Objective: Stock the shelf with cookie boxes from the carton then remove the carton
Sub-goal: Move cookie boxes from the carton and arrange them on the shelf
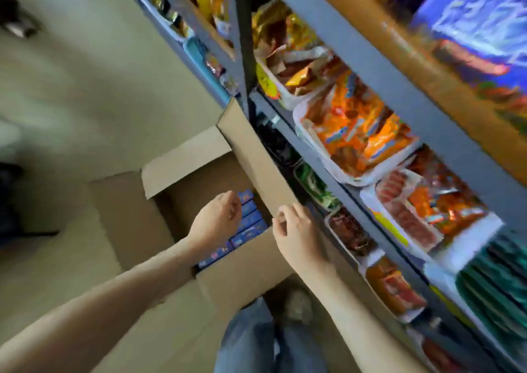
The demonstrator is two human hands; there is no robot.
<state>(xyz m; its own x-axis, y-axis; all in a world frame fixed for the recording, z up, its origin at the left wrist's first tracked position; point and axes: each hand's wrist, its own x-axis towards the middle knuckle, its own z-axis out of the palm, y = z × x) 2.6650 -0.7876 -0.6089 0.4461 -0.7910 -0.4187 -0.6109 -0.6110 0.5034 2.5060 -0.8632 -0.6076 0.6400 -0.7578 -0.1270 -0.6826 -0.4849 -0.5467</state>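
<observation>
Two bare hands are at an open cardboard carton (242,270) that stands on the pale floor (71,87), hard against the left side of a grey metal shelf (370,67). All four flaps are turned outward; the right flap stands up beside the shelf upright.

Inside, along the carton's right side, blue cookie boxes (252,226) sit packed on edge in a row running from near to far. The left part of the interior shows bare cardboard.

The left hand (216,218) reaches into the carton from the near left, fingers curled down over the row. Whether it has hold of a box cannot be told; the knuckles hide the contact.

The right hand (296,230) is at the near corner of the right flap, thumb and fingers curled round the flap's edge.

Shelf levels to the right carry white trays (313,144) filled with orange and red snack packs (353,133); the image is blurred there. Blue jeans (251,338) show at the near edge.
</observation>
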